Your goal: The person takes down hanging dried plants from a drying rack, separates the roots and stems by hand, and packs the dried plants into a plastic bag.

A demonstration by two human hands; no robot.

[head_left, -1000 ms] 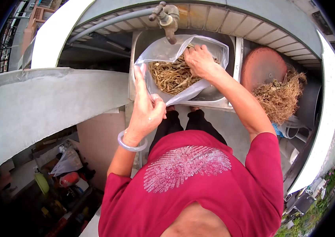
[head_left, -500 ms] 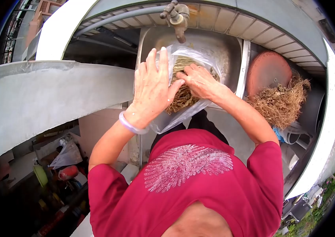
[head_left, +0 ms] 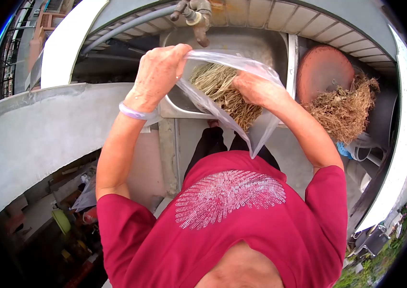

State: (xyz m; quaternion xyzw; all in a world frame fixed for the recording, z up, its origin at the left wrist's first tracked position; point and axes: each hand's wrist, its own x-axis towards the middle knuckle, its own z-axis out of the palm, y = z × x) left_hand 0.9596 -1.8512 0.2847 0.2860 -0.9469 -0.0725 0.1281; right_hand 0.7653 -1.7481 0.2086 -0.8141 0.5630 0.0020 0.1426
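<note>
Over the metal sink (head_left: 222, 36), a clear plastic bag (head_left: 218, 113) hangs with its mouth spread wide. My left hand (head_left: 160, 72) is closed on the bag's rim at the upper left, a pale bangle round the wrist. Inside the bag's mouth, my right hand (head_left: 257, 87) grips a bundle of dry, straw-coloured stems (head_left: 213, 82); its fingertips are partly hidden by plastic and stems. The lower end of the bundle is darker and tangled.
A rusty tap (head_left: 197, 21) juts over the sink's back edge. Right of the sink, a round reddish lid (head_left: 324, 72) stands beside a heap of brown dried roots (head_left: 345, 113). A grey ledge (head_left: 45, 129) runs off to the left.
My left hand has gone from open over the stems to closed on the bag's rim, further left and up. The bag's mouth is pulled wider, and the bundle shows more.
</note>
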